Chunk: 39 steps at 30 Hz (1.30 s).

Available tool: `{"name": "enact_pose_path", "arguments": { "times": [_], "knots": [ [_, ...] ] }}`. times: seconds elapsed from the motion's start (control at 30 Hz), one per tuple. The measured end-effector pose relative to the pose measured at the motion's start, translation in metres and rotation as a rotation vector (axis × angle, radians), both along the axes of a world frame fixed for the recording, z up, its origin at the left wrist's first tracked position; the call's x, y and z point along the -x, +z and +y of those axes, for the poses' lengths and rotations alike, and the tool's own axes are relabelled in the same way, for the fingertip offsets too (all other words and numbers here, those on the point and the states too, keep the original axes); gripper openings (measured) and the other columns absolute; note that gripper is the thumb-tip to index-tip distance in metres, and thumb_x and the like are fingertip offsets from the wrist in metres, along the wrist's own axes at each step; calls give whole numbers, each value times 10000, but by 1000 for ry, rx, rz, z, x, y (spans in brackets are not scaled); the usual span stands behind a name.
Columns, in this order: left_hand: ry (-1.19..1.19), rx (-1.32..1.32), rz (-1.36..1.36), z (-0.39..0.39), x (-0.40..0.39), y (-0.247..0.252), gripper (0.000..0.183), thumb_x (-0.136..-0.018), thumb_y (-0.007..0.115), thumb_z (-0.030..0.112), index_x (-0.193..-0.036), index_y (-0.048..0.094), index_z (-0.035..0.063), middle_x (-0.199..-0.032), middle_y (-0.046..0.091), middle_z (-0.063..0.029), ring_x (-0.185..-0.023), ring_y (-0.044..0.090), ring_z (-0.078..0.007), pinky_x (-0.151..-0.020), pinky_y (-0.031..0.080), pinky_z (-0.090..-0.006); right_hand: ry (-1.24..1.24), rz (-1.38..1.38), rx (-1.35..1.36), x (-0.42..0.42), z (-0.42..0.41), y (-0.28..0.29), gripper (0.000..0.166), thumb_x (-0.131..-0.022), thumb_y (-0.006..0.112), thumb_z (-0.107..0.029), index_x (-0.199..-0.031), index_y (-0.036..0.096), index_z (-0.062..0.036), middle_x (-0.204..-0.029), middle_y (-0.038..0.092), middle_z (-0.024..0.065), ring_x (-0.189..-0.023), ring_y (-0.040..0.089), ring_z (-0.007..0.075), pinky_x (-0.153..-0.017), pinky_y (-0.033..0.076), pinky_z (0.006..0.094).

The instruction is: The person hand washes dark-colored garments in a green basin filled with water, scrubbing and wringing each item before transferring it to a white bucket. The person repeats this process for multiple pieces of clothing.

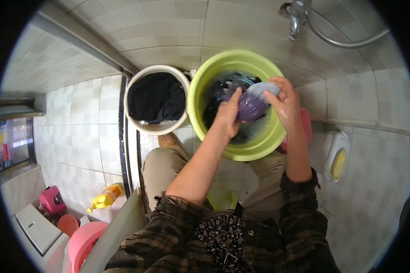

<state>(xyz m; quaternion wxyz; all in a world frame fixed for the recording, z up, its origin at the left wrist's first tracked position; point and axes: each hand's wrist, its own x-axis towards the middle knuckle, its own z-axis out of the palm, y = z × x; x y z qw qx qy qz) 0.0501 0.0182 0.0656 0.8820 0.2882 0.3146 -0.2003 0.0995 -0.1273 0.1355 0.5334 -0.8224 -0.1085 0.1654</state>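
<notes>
My left hand (228,114) grips a wet purple cloth (252,105) over a lime-green plastic basin (200,131). In my right hand (285,100) is the edge of a smooth, pale grey-blue piece (261,88), pinched between thumb and fingers. That piece lies against the purple cloth; whether the two are one garment, I cannot tell. Cloudy water and dark wet clothes (213,109) show below my hands, partly hidden by them. A white round tub (127,112) left of the basin holds black clothing (155,97).
Above right, a metal faucet (295,24) with a flexible hose (348,43) is on the tiled wall. A pink container (305,126) is partly behind the basin. A yellow bottle (106,197) lies on the floor at left, near a pink basin (80,239). A yellow item (339,164) sits in a white holder.
</notes>
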Motion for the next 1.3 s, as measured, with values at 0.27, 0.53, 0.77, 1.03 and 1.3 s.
{"name": "enact_pose_path", "arguments": {
  "times": [0.27,0.53,0.77,1.03,1.3],
  "knots": [
    [-50,385,-148,-2,21,38,762,-747,492,698,-1219,471,100,-1139,568,-66,-1021,568,-194,-859,471,-394,-44,476,-616,-4,19,-20,292,-868,535,-101,-1150,550,-26,-1031,589,77,-892,574,145,-811,458,264],
    [-441,-555,-540,-7,10,12,433,-712,728,295,-1045,587,58,-969,630,-111,-908,613,-192,-809,483,-318,-31,-87,51,-21,21,-51,207,-862,510,-140,-911,636,17,-788,642,83,-731,600,179,-683,465,291],
    [-662,-1627,-540,-14,2,33,408,-618,724,344,-902,640,64,-781,642,-172,-755,618,-360,-692,504,-421,-199,-308,386,-16,33,-51,295,-851,500,-249,-759,608,10,-780,587,252,-768,550,438,-707,428,485],
    [-478,-2025,-454,123,18,84,580,-594,769,368,-1057,594,67,-865,643,-150,-812,626,-312,-745,499,-378,-138,148,-387,3,49,3,443,-905,478,-387,-1122,542,-6,-1103,580,145,-1016,541,200,-846,421,308],
    [-642,-2037,-317,222,68,36,983,-600,810,319,-1386,261,100,-1296,392,-232,-1193,416,-347,-1003,369,-401,-46,-9,-51,-14,27,-46,307,-864,566,-291,-1033,594,-36,-925,612,77,-817,572,165,-697,465,289]
  ]
}}
